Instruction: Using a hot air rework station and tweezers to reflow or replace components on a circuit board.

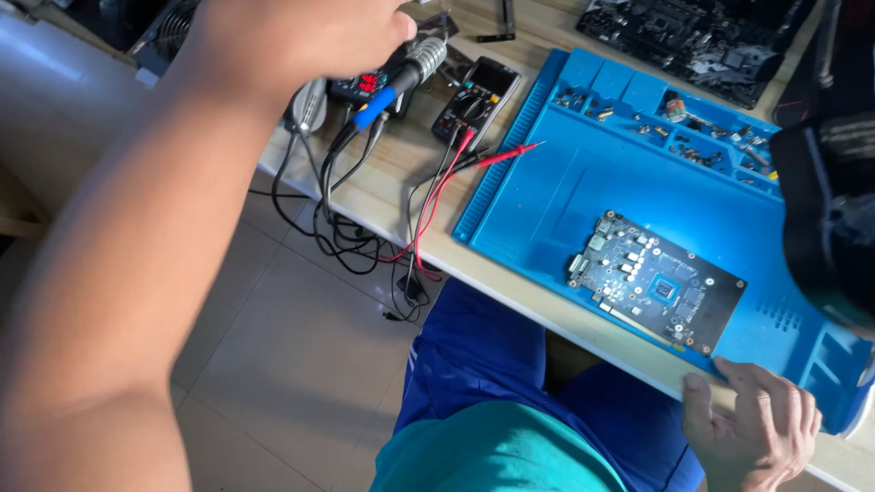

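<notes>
My left hand (292, 32) is raised at the top left and shut on a soldering tool handle (401, 80) with a blue collar and a black cable. It hovers over a control unit with a red display (365, 84). My right hand (756, 428) rests at the near edge of the blue work mat (547, 196), fingers loosely curled, holding nothing. A dark circuit board (656, 282) lies flat on the mat just beyond that hand.
A black multimeter (474, 98) with red probe leads (497, 157) sits left of the mat. Cables (346, 232) hang over the desk edge. Mat compartments hold several small parts (693, 146). Another board (693, 41) lies at the back. A dark object (829, 219) blocks the right.
</notes>
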